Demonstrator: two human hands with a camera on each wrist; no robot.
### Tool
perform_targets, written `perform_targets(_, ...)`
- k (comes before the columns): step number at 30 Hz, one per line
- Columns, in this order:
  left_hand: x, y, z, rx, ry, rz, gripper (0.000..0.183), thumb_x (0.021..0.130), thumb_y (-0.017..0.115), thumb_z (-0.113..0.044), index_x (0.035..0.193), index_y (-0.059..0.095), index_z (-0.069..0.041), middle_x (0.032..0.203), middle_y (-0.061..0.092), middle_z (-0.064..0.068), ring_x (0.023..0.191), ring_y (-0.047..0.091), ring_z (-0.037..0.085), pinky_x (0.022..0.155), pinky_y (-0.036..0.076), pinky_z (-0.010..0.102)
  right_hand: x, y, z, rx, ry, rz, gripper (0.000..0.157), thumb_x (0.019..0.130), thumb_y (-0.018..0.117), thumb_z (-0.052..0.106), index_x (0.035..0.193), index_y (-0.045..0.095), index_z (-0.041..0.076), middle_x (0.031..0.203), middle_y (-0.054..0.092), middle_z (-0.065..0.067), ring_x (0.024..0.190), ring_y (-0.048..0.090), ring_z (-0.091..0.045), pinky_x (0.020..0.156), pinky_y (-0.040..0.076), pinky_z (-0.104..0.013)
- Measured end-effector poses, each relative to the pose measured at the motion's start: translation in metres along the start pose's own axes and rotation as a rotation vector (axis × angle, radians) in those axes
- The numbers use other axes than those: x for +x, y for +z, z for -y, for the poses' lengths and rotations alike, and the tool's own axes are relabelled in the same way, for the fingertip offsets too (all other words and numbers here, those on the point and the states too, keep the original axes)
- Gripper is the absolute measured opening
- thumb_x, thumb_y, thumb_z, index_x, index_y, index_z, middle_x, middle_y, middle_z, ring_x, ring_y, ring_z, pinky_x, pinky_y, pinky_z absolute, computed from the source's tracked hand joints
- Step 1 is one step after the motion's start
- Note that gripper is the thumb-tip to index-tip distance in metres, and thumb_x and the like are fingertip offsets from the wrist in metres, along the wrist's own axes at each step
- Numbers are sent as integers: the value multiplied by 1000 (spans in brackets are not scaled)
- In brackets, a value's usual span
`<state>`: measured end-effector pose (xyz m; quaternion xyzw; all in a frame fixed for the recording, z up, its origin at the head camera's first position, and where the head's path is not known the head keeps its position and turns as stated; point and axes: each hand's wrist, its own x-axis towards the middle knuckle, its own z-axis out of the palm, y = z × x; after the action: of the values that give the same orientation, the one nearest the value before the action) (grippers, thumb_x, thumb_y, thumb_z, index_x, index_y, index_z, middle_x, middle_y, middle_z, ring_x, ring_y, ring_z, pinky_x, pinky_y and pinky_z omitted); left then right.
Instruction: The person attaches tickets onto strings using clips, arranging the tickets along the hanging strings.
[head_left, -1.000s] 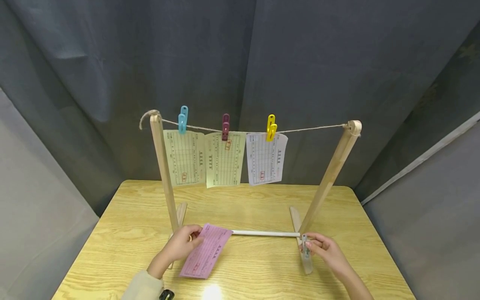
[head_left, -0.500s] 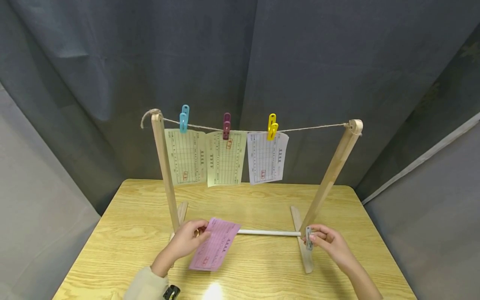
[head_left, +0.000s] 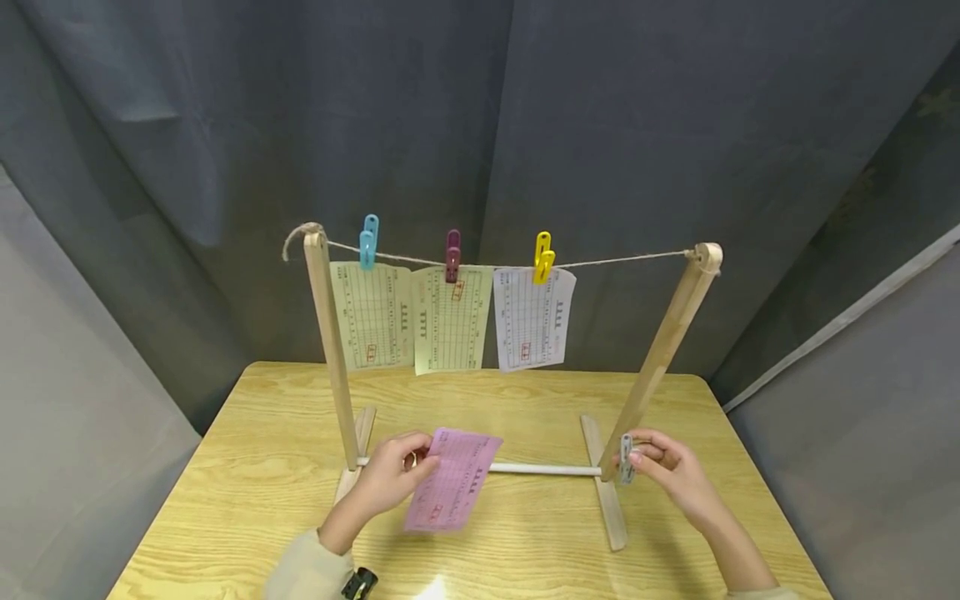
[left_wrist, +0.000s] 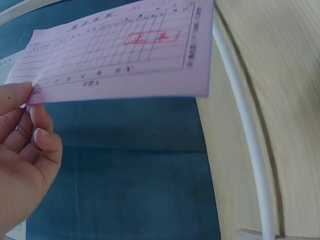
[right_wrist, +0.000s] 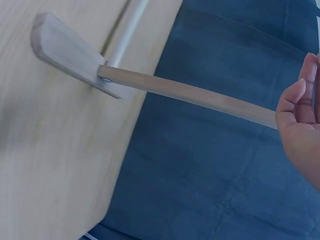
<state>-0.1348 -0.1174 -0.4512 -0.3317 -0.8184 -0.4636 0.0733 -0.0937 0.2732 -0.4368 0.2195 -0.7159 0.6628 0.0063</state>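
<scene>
My left hand (head_left: 392,473) pinches a pink printed slip (head_left: 456,479) by its left edge, above the table. In the left wrist view the slip (left_wrist: 125,60) shows a red stamp, with thumb and finger at one corner. My right hand (head_left: 671,473) holds a grey clothespin (head_left: 626,458) between thumb and fingers, in front of the right post. In the right wrist view the hand (right_wrist: 302,115) is partly cut off and the clothespin cannot be made out. Behind, on a string (head_left: 630,260), blue (head_left: 368,243), maroon (head_left: 452,257) and yellow (head_left: 543,258) clothespins clip printed slips.
The string runs between a left wooden post (head_left: 332,358) and a right wooden post (head_left: 660,358). A white rod (head_left: 551,469) joins their feet across the wooden table (head_left: 540,550). Two yellowish slips (head_left: 450,333) and one white slip (head_left: 532,325) hang there. A grey curtain (head_left: 480,108) stands behind.
My left hand has carried the pink slip to the right and slightly upward. My right hand has lifted the grey clothespin a little up and to the right. The hanging slips stay in place.
</scene>
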Motion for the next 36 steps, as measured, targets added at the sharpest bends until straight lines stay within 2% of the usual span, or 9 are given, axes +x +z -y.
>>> perform_targets(4, 4, 1, -6, -2, 14, -15, 4, 85, 61, -7, 83, 61, -4, 70, 52, -6, 59, 40, 2, 48, 36, 18, 5, -2, 8, -6, -47, -5, 33, 89, 43, -13, 118, 54, 1, 95, 68, -3, 86, 65, -14, 77, 49, -22)
perform_targets(8, 9, 3, -10, -2, 54, -55, 6, 82, 63, -3, 79, 59, -5, 67, 50, -6, 57, 40, 3, 47, 36, 18, 10, -5, 17, 1, -66, -11, 33, 89, 42, -13, 118, 53, -1, 95, 68, -5, 86, 65, -16, 77, 49, -22)
perform_targets(11, 12, 3, -13, -8, 67, -67, 8, 81, 64, 0, 78, 59, -6, 66, 49, -7, 57, 40, 3, 47, 35, 18, 13, -7, 22, 9, -82, -10, 31, 89, 42, -14, 118, 50, -6, 95, 68, -6, 86, 65, -16, 77, 49, -22)
perform_targets(18, 21, 5, -23, -11, 58, -74, 6, 82, 64, -3, 79, 60, -5, 67, 47, -7, 57, 40, 5, 49, 35, 18, 21, -10, 35, 3, -147, 4, 36, 88, 40, -17, 119, 51, -3, 97, 67, -8, 86, 64, -17, 77, 49, -22)
perform_targets(24, 30, 9, -31, -39, 114, -111, 9, 80, 65, 0, 77, 58, -5, 65, 48, -5, 56, 41, 7, 48, 35, 19, 29, -13, 45, 17, -217, 24, 38, 86, 39, -21, 119, 51, -5, 97, 67, -9, 86, 64, -17, 76, 49, -22)
perform_targets(30, 37, 12, -35, -76, 157, -128, 8, 81, 63, 1, 77, 58, -4, 66, 52, -2, 58, 42, 4, 48, 38, 21, 35, -13, 60, -49, -222, -4, 34, 87, 42, -18, 116, 53, -5, 95, 67, -7, 85, 64, -15, 76, 49, -22)
perform_targets(32, 40, 12, -38, -83, 165, -137, 8, 81, 63, 2, 77, 59, -4, 67, 53, -1, 59, 43, 5, 48, 40, 23, 38, -13, 65, -55, -218, -14, 31, 87, 43, -17, 115, 53, -6, 95, 67, -6, 85, 64, -15, 75, 50, -22)
perform_targets(36, 45, 13, -43, -88, 163, -156, 9, 80, 64, 3, 76, 59, -4, 66, 52, 0, 59, 43, 6, 47, 40, 26, 42, -13, 71, -33, -241, -23, 26, 87, 43, -16, 112, 49, -16, 94, 68, -8, 84, 64, -16, 74, 50, -23)
